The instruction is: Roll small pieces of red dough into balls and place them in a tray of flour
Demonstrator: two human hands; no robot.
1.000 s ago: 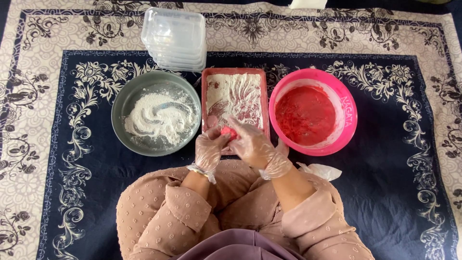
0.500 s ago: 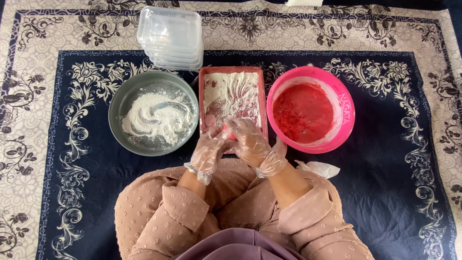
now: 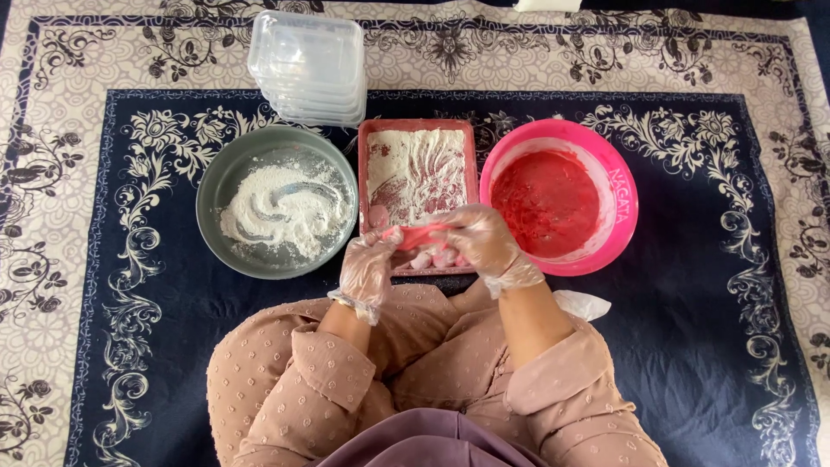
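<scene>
Both gloved hands were pinched onto a small pinkish-red piece of dough (image 3: 417,236) right over the near end of the red tray (image 3: 370,173). The left hand (image 3: 367,270) had it by the left end, fingers curled in, and the right hand (image 3: 482,242) was clamped round the right end from above, so the piece was stretched flat between them and not resting on anything. Thin clear plastic gloves on both, a bit floury.

Just under the hands, at the near edge of the tray, a couple of pale coated pieces (image 3: 432,258) sat touching each other. The rest of the tray was dusted with white coating, scraped in streaks.

Left of the tray, just beside it, was a grey bowl (image 3: 216,177) with flour swirled in it. Right of the tray, a pink bowl (image 3: 624,186) held a red mixture. Beyond the grey bowl, toward the far edge of the patterned rug (image 3: 718,329), stood a stack of clear plastic containers (image 3: 308,67). A crumpled bit of clear plastic (image 3: 584,304) lay by the right elbow.
</scene>
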